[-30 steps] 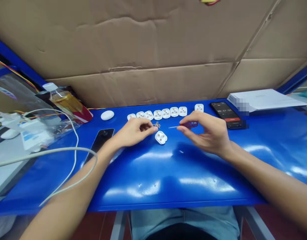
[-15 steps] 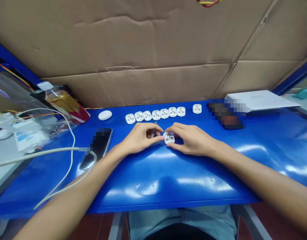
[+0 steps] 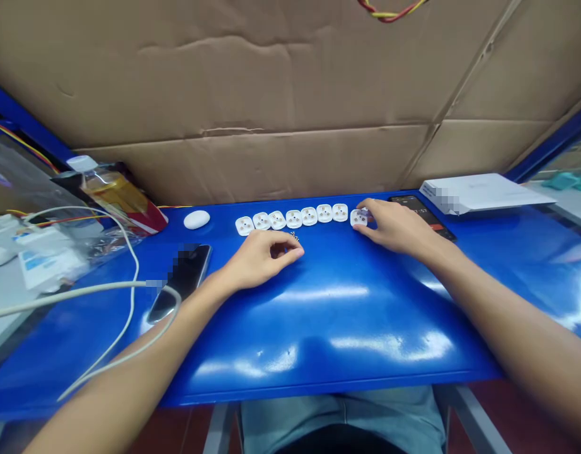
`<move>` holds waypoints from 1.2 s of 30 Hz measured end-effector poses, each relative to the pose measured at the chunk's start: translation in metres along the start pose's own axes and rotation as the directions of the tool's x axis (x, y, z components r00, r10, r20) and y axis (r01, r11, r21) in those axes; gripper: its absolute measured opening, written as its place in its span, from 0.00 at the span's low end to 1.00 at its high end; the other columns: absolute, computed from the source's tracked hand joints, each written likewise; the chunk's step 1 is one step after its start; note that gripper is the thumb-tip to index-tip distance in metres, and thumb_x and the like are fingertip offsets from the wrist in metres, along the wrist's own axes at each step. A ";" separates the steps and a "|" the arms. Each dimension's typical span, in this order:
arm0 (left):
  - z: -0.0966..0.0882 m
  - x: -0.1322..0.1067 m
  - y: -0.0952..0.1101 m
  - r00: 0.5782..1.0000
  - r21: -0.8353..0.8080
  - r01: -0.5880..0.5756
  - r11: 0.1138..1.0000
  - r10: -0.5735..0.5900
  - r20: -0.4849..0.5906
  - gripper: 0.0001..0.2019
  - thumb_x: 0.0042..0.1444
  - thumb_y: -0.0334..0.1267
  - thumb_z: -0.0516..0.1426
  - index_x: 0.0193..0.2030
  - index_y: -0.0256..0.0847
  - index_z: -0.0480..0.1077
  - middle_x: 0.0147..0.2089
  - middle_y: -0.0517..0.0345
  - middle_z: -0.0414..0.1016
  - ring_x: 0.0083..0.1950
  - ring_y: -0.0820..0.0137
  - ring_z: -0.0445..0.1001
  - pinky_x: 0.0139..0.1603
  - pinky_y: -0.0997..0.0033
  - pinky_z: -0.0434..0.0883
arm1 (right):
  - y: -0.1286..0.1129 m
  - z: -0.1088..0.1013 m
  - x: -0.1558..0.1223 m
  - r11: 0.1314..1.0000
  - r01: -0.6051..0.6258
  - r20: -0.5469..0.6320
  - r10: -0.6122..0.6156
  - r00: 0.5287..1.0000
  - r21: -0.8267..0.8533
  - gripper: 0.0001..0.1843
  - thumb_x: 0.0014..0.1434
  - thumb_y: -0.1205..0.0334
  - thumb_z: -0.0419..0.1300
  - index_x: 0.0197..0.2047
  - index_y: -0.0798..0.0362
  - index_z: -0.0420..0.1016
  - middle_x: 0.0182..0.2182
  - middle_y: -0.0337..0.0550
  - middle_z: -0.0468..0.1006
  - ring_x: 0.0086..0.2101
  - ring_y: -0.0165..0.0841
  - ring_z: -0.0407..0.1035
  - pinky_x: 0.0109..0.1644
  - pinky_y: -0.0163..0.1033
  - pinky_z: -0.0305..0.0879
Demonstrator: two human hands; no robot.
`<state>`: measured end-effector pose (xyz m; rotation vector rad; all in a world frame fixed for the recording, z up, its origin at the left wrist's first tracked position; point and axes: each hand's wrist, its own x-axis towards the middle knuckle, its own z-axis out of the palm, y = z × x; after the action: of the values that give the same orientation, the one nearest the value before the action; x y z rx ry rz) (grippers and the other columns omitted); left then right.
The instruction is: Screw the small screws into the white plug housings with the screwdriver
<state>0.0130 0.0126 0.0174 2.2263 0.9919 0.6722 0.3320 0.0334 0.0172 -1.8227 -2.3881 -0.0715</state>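
My right hand (image 3: 387,224) grips a small white rounded-square plastic piece (image 3: 359,218) by its edges, at the right end of a row of similar pieces (image 3: 309,216). Small metal parts show inside the pieces. My left hand (image 3: 266,255) is closed in front of the row, thumb and forefinger nearly touching. Whatever may be between those fingertips is too small or hidden. Just behind them lies a little heap of tiny metal bits (image 3: 294,237), partly covered by the hand.
A phone (image 3: 181,280) and a looping pale cable (image 3: 135,296) lie to the left. A white oval object (image 3: 196,219) and a bottle (image 3: 106,186) stand farther back. Behind my right hand are another phone (image 3: 425,214) and a white box (image 3: 484,191). Cardboard (image 3: 271,82) walls the back.
My right hand has carried the white plastic piece from the middle toward the back right. The lone piece there no longer shows. My left hand stays close to the metal bits, off the piece.
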 end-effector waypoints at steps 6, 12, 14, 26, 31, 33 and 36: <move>0.000 -0.001 -0.001 0.999 0.033 -0.029 0.999 0.029 0.014 0.11 0.66 0.45 0.60 0.42 0.42 0.82 0.41 0.57 0.85 0.39 0.66 0.80 0.39 0.70 0.72 | -0.002 0.011 0.005 0.998 -0.063 -0.031 0.063 0.998 -0.005 0.25 0.70 0.48 0.55 0.63 0.55 0.68 0.53 0.57 0.81 0.49 0.53 0.77 0.48 0.50 0.71; 0.001 0.000 -0.003 0.999 0.056 -0.032 0.998 0.032 0.013 0.12 0.67 0.45 0.60 0.41 0.41 0.82 0.40 0.56 0.85 0.38 0.67 0.80 0.37 0.69 0.71 | -0.001 0.018 0.007 0.995 -0.103 -0.071 0.102 0.992 0.000 0.25 0.71 0.51 0.53 0.65 0.55 0.66 0.58 0.58 0.78 0.51 0.53 0.76 0.45 0.49 0.71; 0.001 0.000 -0.004 1.000 0.065 -0.030 0.997 0.029 0.012 0.12 0.67 0.45 0.60 0.41 0.41 0.82 0.39 0.56 0.85 0.38 0.67 0.80 0.37 0.69 0.71 | -0.001 0.018 0.007 0.994 -0.113 -0.089 0.113 0.990 0.011 0.26 0.70 0.49 0.54 0.64 0.56 0.66 0.57 0.61 0.78 0.50 0.54 0.76 0.45 0.49 0.72; -0.001 0.001 -0.003 0.999 0.095 -0.052 0.994 0.052 0.002 0.11 0.67 0.45 0.59 0.40 0.43 0.81 0.40 0.58 0.85 0.39 0.66 0.80 0.41 0.68 0.73 | -0.007 0.004 0.001 0.958 -0.254 -0.043 0.250 0.967 -0.130 0.27 0.69 0.50 0.51 0.62 0.61 0.70 0.54 0.67 0.79 0.47 0.59 0.78 0.43 0.54 0.71; -0.004 0.000 0.001 0.998 0.099 -0.057 0.993 0.055 0.025 0.11 0.68 0.43 0.59 0.41 0.42 0.81 0.40 0.57 0.85 0.39 0.66 0.80 0.42 0.67 0.73 | -0.021 -0.011 -0.009 0.947 -0.241 -0.002 0.246 0.969 -0.210 0.20 0.68 0.57 0.51 0.55 0.61 0.72 0.45 0.69 0.81 0.41 0.60 0.80 0.40 0.54 0.69; -0.004 0.000 0.002 0.998 0.099 -0.060 0.993 0.057 0.037 0.12 0.68 0.43 0.58 0.41 0.42 0.81 0.40 0.56 0.84 0.39 0.66 0.80 0.42 0.67 0.73 | -0.030 -0.015 -0.014 0.957 -0.203 0.021 0.212 0.977 -0.205 0.17 0.68 0.59 0.52 0.52 0.59 0.73 0.42 0.66 0.82 0.39 0.59 0.80 0.38 0.53 0.69; -0.004 0.000 0.001 0.998 0.104 -0.059 0.993 0.055 0.039 0.12 0.68 0.45 0.58 0.41 0.42 0.80 0.39 0.56 0.84 0.38 0.66 0.80 0.41 0.67 0.73 | -0.047 -0.016 -0.022 0.976 -0.119 0.049 0.130 0.990 -0.184 0.16 0.67 0.59 0.54 0.54 0.56 0.72 0.41 0.60 0.83 0.37 0.55 0.80 0.35 0.49 0.68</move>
<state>0.0106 0.0132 0.0207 2.3581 0.9697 0.6148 0.2941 -0.0023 0.0323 -2.0785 -2.3701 -0.2300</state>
